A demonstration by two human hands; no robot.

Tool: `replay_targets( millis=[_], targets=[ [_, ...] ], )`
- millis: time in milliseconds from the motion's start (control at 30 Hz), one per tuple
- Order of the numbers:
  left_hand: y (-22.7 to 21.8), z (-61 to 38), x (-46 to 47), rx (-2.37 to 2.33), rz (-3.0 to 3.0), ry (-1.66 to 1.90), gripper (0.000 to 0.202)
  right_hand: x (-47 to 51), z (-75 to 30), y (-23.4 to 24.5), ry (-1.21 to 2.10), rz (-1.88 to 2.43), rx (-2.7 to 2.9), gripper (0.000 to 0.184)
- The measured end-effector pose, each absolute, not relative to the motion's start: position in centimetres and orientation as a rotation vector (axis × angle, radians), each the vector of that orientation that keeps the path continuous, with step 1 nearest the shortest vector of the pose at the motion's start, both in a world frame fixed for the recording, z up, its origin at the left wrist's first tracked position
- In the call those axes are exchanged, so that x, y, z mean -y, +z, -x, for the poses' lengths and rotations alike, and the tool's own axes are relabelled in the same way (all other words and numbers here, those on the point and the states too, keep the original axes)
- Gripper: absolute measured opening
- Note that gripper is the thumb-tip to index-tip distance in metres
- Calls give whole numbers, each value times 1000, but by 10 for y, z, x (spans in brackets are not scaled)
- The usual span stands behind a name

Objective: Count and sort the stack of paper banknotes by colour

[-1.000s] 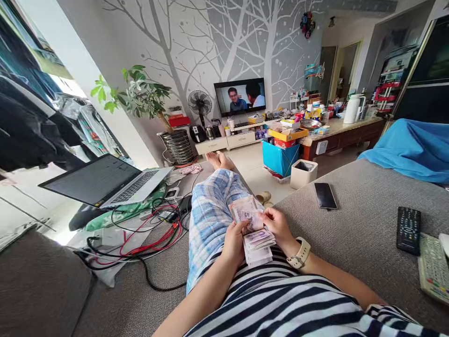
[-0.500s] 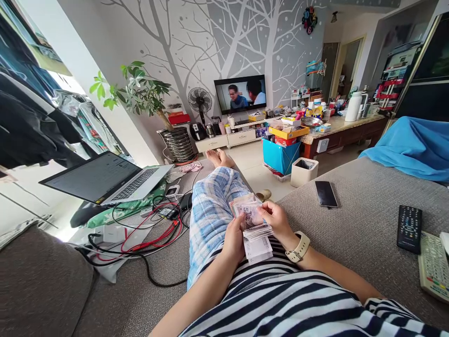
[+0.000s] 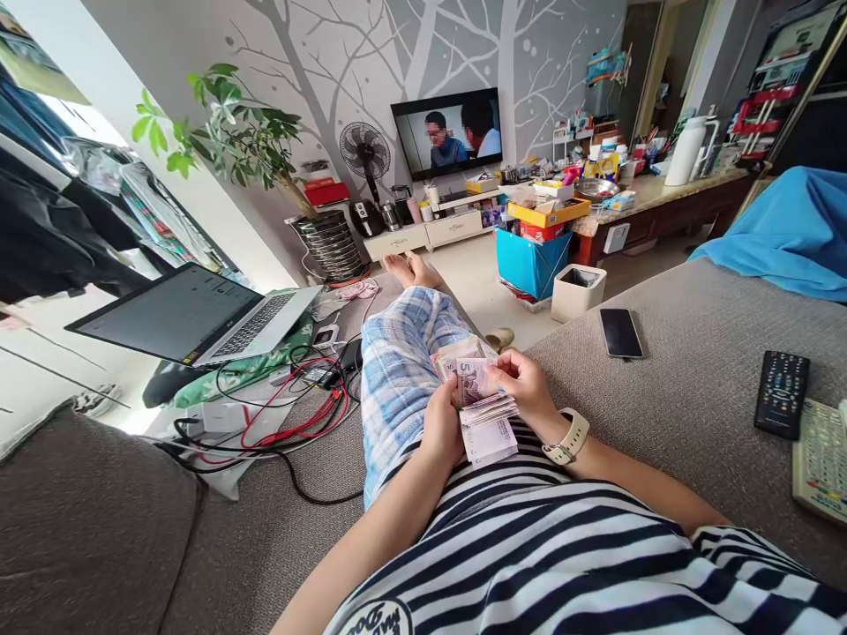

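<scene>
I lie on a grey sofa [image 3: 675, 379] with my legs stretched out in blue checked trousers. A stack of banknotes [image 3: 482, 407] rests over my lap, held by both hands. My left hand [image 3: 442, 427] grips the left side of the stack with the thumb on top. My right hand [image 3: 528, 388], with a pale watch at the wrist, pinches the upper notes at their right edge. The top note shows a "5". Lower notes fan out toward my striped shirt.
An open laptop [image 3: 198, 316] sits to my left above tangled red and black cables [image 3: 278, 423]. A dark phone [image 3: 620, 332] and two remotes [image 3: 782, 392] lie on the sofa to my right. Further off are a white bin [image 3: 578, 292], a blue box, a cluttered table and a television.
The view has tilted down and nearer. The upper notes have folded down flatter onto the stack between my hands, which stay in the same place on my lap.
</scene>
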State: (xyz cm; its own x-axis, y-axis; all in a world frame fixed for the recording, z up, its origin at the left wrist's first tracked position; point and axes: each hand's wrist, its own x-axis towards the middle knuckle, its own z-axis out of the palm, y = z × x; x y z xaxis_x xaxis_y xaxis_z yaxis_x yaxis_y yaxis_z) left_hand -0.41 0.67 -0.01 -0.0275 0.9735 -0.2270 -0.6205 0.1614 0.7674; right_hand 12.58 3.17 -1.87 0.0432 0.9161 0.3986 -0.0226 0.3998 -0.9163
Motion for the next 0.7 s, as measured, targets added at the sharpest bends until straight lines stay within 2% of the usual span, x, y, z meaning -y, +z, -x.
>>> replay_targets(
  millis=[367, 700],
  targets=[
    [3, -2, -7, -947, -523, 1395, 23, -21, -132, -19, 1099, 739, 1367, 26],
    [7, -9, -4, -1011, -535, 1378, 20, -19, -137, -16, 1090, 745, 1340, 28]
  ],
)
